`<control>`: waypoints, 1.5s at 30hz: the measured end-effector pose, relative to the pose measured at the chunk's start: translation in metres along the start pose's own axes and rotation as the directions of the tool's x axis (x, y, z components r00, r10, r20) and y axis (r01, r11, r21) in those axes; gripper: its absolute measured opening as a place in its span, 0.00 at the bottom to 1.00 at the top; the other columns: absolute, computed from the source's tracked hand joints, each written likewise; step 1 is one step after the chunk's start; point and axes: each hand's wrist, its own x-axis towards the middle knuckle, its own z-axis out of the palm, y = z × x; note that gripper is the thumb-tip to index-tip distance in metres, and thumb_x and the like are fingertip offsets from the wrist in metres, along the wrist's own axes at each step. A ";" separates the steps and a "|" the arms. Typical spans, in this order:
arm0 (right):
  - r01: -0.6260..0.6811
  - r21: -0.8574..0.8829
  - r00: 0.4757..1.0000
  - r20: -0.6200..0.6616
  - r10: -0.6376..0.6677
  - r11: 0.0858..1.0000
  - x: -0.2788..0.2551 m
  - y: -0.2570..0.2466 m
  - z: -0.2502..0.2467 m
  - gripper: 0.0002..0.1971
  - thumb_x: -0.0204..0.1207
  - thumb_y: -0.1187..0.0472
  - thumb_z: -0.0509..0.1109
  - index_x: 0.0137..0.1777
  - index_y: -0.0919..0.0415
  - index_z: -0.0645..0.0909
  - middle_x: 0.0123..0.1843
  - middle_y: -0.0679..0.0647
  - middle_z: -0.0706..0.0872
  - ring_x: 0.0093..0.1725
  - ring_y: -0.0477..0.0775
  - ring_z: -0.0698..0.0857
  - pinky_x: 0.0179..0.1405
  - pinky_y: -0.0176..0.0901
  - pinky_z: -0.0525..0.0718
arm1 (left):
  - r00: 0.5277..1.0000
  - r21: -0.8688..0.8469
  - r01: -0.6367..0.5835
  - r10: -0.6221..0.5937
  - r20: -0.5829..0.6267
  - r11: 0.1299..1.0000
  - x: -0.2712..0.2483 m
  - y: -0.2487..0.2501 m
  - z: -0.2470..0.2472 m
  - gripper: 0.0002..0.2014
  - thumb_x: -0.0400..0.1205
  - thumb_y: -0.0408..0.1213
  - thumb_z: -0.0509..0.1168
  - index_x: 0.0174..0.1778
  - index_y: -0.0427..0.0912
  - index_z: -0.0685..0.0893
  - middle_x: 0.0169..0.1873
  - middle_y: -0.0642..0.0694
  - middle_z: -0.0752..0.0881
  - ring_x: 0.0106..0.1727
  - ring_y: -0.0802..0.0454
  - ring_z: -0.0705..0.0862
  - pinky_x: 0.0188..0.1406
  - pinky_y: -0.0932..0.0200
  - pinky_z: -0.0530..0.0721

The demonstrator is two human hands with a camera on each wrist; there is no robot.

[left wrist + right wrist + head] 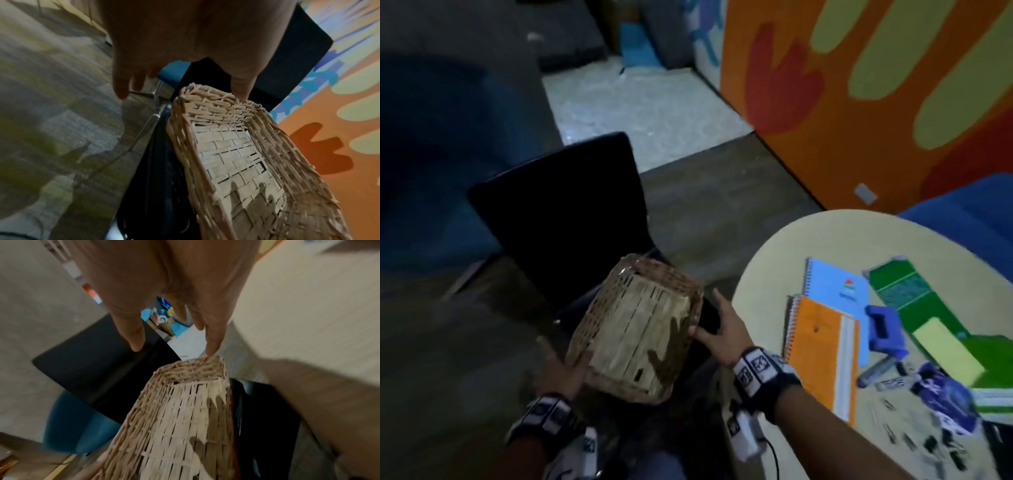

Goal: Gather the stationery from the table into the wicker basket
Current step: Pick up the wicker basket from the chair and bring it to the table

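— Round pale table (774, 274) at our three o'clock, black chair (565, 212) at twelve; what can't we make out?

— The small dark bits strewn on the table's near edge are too blurred for us to name, and so is the purple packet (941, 390). Our left hand (561, 377) is mostly hidden under the wicker basket (640, 329) in the head view.

— And the basket itself?

— Tan woven strips, gaps in the flat bottom, rim frayed. We hold it tilted above the chair seat, at the table's nine o'clock. Nothing lies inside that we can see.

— Our fingers?

— The left thumb presses the rim in the left wrist view; the other fingers hang beside the wall, so we cannot tell whether they grasp. Our right hand (726, 329) is spread, one fingertip touching the rim corner.

— Stationery?

— On the table: orange notebook (822, 356), blue notebook (835, 287), blue hole punch (883, 325), green folders (907, 291), yellow pad (948, 349)
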 end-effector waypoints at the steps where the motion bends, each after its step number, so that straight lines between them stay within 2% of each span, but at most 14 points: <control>1: -0.031 0.039 1.000 0.008 0.031 0.999 0.016 0.001 0.012 0.42 0.72 0.56 0.77 0.81 0.57 0.58 0.72 0.45 0.69 0.73 0.45 0.68 0.66 0.30 0.65 | 0.999 -0.015 0.041 -0.041 0.002 0.999 0.007 -0.009 0.007 0.54 0.73 0.55 0.71 0.83 0.51 0.38 0.81 0.32 0.58 0.77 0.26 0.63 0.75 0.32 0.65; 3: -0.120 -0.008 0.992 0.023 0.120 0.993 0.041 0.004 0.035 0.44 0.71 0.55 0.77 0.82 0.58 0.55 0.81 0.53 0.63 0.80 0.53 0.64 0.74 0.38 0.65 | 0.998 -0.109 0.063 -0.059 0.037 0.992 0.024 -0.020 0.022 0.57 0.71 0.57 0.73 0.82 0.50 0.37 0.82 0.35 0.56 0.80 0.31 0.62 0.77 0.34 0.64; 7: -0.409 -0.115 0.908 0.050 0.416 0.905 0.069 0.023 0.075 0.48 0.75 0.50 0.73 0.84 0.53 0.42 0.86 0.59 0.38 0.83 0.65 0.57 0.78 0.53 0.65 | 0.998 -0.202 0.065 -0.061 0.026 0.977 0.044 -0.034 0.046 0.50 0.66 0.59 0.74 0.77 0.34 0.63 0.70 0.30 0.76 0.68 0.32 0.77 0.71 0.42 0.74; 11: -0.491 -0.045 0.867 0.078 0.493 0.870 0.077 0.044 0.092 0.48 0.74 0.54 0.73 0.84 0.51 0.42 0.85 0.60 0.56 0.78 0.66 0.68 0.72 0.53 0.75 | 0.999 0.048 0.019 -0.021 0.048 0.999 0.050 -0.028 0.039 0.16 0.83 0.28 0.57 0.66 0.25 0.71 0.58 0.23 0.80 0.60 0.26 0.79 0.59 0.42 0.76; 15: -0.465 0.007 0.885 -0.016 0.465 0.885 0.073 0.045 0.088 0.38 0.76 0.61 0.70 0.82 0.55 0.55 0.77 0.61 0.72 0.71 0.63 0.76 0.69 0.50 0.78 | 1.000 0.104 -0.004 0.002 0.020 0.995 0.041 -0.025 0.025 0.17 0.82 0.29 0.57 0.67 0.30 0.73 0.59 0.24 0.80 0.62 0.26 0.79 0.57 0.44 0.76; 18: -0.345 0.195 0.931 -0.056 0.361 0.918 0.063 0.030 0.071 0.41 0.77 0.64 0.69 0.84 0.52 0.48 0.73 0.55 0.76 0.70 0.59 0.77 0.66 0.46 0.76 | 0.991 0.013 -0.104 0.103 0.086 0.994 0.044 -0.020 -0.001 0.16 0.72 0.35 0.64 0.54 0.33 0.79 0.46 0.30 0.85 0.50 0.33 0.85 0.49 0.39 0.84; 20: -0.235 0.235 0.950 -0.148 0.273 0.943 0.049 0.014 0.047 0.43 0.78 0.65 0.68 0.84 0.53 0.43 0.61 0.54 0.81 0.62 0.57 0.81 0.58 0.42 0.77 | 0.975 -0.110 -0.204 0.212 0.072 0.973 0.038 0.004 -0.017 0.19 0.74 0.36 0.66 0.60 0.36 0.75 0.49 0.34 0.83 0.49 0.39 0.83 0.46 0.43 0.84; 22: -0.125 0.210 0.940 -0.289 0.183 0.970 0.031 0.005 0.014 0.35 0.78 0.66 0.67 0.82 0.56 0.56 0.57 0.53 0.81 0.57 0.57 0.83 0.60 0.44 0.79 | 0.944 -0.246 -0.279 0.312 0.106 0.928 0.009 0.048 -0.030 0.20 0.80 0.32 0.66 0.66 0.42 0.70 0.57 0.37 0.81 0.54 0.41 0.82 0.43 0.49 0.87; 26: -0.026 0.140 0.896 -0.436 0.085 0.990 -0.026 0.025 -0.077 0.23 0.77 0.63 0.64 0.73 0.59 0.72 0.58 0.58 0.83 0.48 0.62 0.86 0.52 0.62 0.86 | 0.757 -0.345 -0.459 0.564 0.330 0.819 -0.073 0.120 -0.026 0.14 0.81 0.32 0.65 0.58 0.49 0.71 0.51 0.56 0.82 0.45 0.68 0.83 0.39 0.68 0.83; 30: -0.077 0.122 0.861 -0.493 0.128 0.990 -0.108 0.069 -0.170 0.21 0.75 0.68 0.62 0.69 0.58 0.75 0.52 0.53 0.85 0.45 0.48 0.84 0.51 0.52 0.85 | 0.417 -0.216 -0.707 0.643 0.642 0.674 -0.138 0.154 0.002 0.07 0.76 0.48 0.69 0.47 0.53 0.81 0.42 0.60 0.89 0.40 0.74 0.84 0.45 0.75 0.80; 34: -0.227 -0.135 0.847 -0.516 0.127 0.965 -0.194 0.110 -0.229 0.21 0.75 0.73 0.66 0.68 0.61 0.79 0.58 0.62 0.88 0.53 0.51 0.85 0.61 0.51 0.83 | 0.354 -0.406 -0.583 0.670 0.652 0.704 -0.182 0.190 0.047 0.07 0.80 0.49 0.63 0.52 0.64 0.75 0.53 0.58 0.86 0.43 0.66 0.86 0.45 0.58 0.83; 37: -0.308 -0.282 0.877 -0.454 0.157 0.909 -0.247 0.133 -0.235 0.21 0.74 0.73 0.66 0.66 0.57 0.81 0.57 0.60 0.90 0.56 0.58 0.87 0.59 0.56 0.84 | 0.296 -0.475 -0.379 0.590 0.751 0.794 -0.212 0.206 0.078 0.25 0.66 0.71 0.66 0.58 0.71 0.74 0.64 0.48 0.81 0.54 0.45 0.86 0.52 0.42 0.83; 41: -0.428 -0.430 0.893 -0.337 0.298 0.795 -0.293 0.157 -0.215 0.27 0.72 0.69 0.65 0.68 0.44 0.78 0.57 0.57 0.89 0.55 0.61 0.87 0.50 0.49 0.84 | 0.090 -0.260 -0.719 0.458 0.884 0.645 -0.259 0.182 0.115 0.46 0.57 0.80 0.61 0.70 0.62 0.73 0.61 0.47 0.84 0.59 0.49 0.86 0.50 0.56 0.86; 45: -0.440 -0.384 0.887 -0.327 0.327 0.812 -0.316 0.177 -0.188 0.25 0.75 0.67 0.63 0.68 0.41 0.77 0.57 0.57 0.89 0.55 0.63 0.85 0.52 0.54 0.84 | -0.089 -0.194 -0.909 0.283 0.955 0.370 -0.281 0.142 0.143 0.34 0.70 0.71 0.57 0.70 0.60 0.74 0.59 0.58 0.86 0.59 0.64 0.84 0.59 0.53 0.84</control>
